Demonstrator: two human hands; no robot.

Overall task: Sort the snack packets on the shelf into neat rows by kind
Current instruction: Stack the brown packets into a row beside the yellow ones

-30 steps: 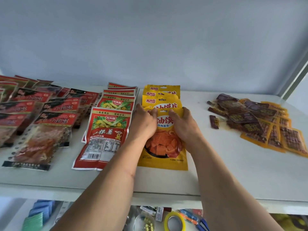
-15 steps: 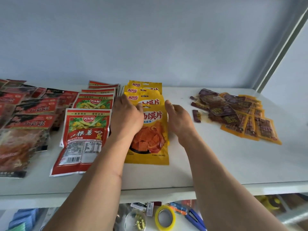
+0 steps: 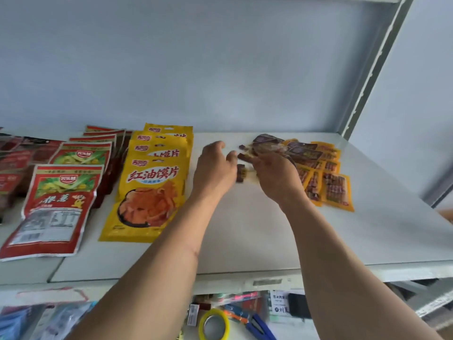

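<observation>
Yellow snack packets (image 3: 157,177) lie in an overlapping row at centre left, and a row of red-and-green packets (image 3: 61,192) lies to their left. At the right is a loose pile of small brown and orange packets (image 3: 326,173). My left hand (image 3: 215,168) hovers just right of the yellow row with relaxed fingers, holding nothing. My right hand (image 3: 274,175) is at the pile's left edge. Its fingers curl at a small brown packet (image 3: 241,173) between the two hands. Motion blur hides the exact grip.
Dark red packets (image 3: 22,158) lie in rows at the far left. The white shelf (image 3: 245,241) ends at a front edge below my forearms. A metal upright (image 3: 372,67) stands at the right. Below the shelf are a yellow tape roll (image 3: 213,325) and blue scissors (image 3: 259,327).
Both hands left the yellow packets and moved right toward the brown and orange pile. My right hand reached the small brown packet. The view swung right.
</observation>
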